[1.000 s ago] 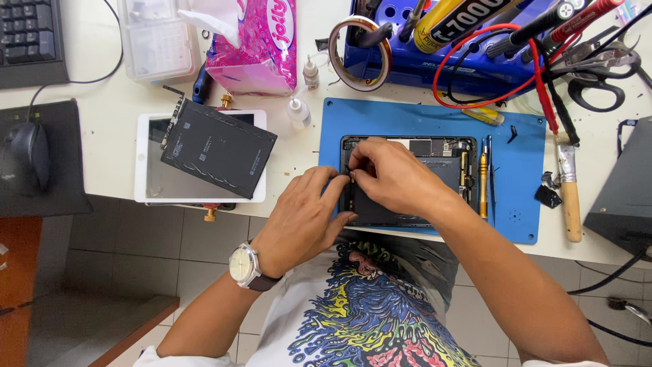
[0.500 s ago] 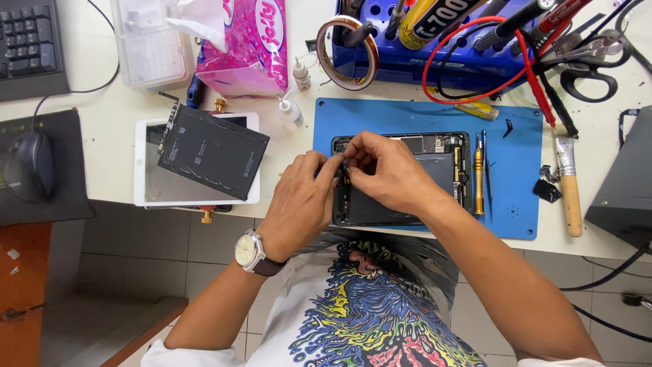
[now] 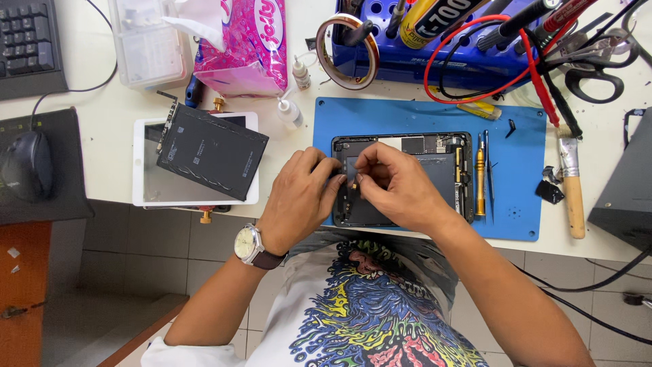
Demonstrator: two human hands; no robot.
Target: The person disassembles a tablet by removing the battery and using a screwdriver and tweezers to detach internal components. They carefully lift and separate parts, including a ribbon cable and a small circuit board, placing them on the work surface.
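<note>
Both hands meet over the opened tablet shell (image 3: 445,178), dark and flat, on the blue rubber mat (image 3: 523,170). Left hand (image 3: 299,197) fingers curled against its left edge. Right hand (image 3: 397,183) fingertips pinched on a tiny part, too small to identify. Hands hide the shell's middle.

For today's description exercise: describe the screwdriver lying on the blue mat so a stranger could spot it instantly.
Find the blue work mat on the white bench. On it lies an opened tablet under both hands; just right of the tablet's edge lies the screwdriver, pointing away from the person. Its orange-gold handle sets it apart from the thin dark tool beside it.
</note>
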